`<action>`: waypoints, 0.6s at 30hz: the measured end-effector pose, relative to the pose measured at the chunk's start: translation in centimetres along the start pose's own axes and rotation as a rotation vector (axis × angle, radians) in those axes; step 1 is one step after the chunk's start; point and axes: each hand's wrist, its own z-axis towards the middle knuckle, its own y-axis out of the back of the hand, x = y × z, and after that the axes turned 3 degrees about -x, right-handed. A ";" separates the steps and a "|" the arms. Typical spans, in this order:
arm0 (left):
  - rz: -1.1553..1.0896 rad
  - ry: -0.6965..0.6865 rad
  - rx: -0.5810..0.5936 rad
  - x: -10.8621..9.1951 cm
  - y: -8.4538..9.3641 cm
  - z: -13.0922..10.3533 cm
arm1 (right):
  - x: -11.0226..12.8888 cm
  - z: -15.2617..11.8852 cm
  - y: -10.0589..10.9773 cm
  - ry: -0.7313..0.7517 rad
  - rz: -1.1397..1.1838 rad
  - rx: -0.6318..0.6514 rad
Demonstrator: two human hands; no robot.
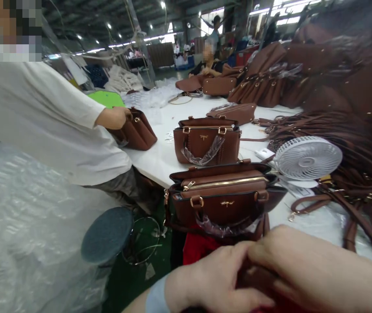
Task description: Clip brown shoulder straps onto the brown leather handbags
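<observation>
Both of my hands are at the bottom edge, close to the camera. My left hand point(212, 280) and my right hand point(303, 265) are closed together around a brown leather piece point(257, 278) that shows between the fingers; most of it is hidden. Just beyond them a brown handbag point(221, 195) with a gold zipper and plastic-wrapped handles stands at the white table's near edge. A second brown handbag point(207, 141) stands upright behind it.
A person in a white shirt point(42, 117) at the left holds another brown bag point(137, 130). A small white fan point(306, 158) lies on the white table point(160, 158). Brown straps point(352, 174) and stacked bags point(270, 78) fill the right. A round stool point(107, 234) and clear plastic sheeting point(19, 226) lie left.
</observation>
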 end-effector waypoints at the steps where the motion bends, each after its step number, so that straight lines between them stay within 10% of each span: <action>1: 0.016 0.064 -0.016 0.3 0.4 -0.1 | -0.1 0.6 0.9 -0.012 0.001 0.040; 9: 0.312 0.296 -0.243 3.4 7.4 -6.2 | -5.4 -1.1 5.6 -0.069 0.313 0.115; 18: 0.363 0.466 -0.132 2.8 9.2 -7.5 | -8.5 -5.0 1.6 -0.259 0.243 0.016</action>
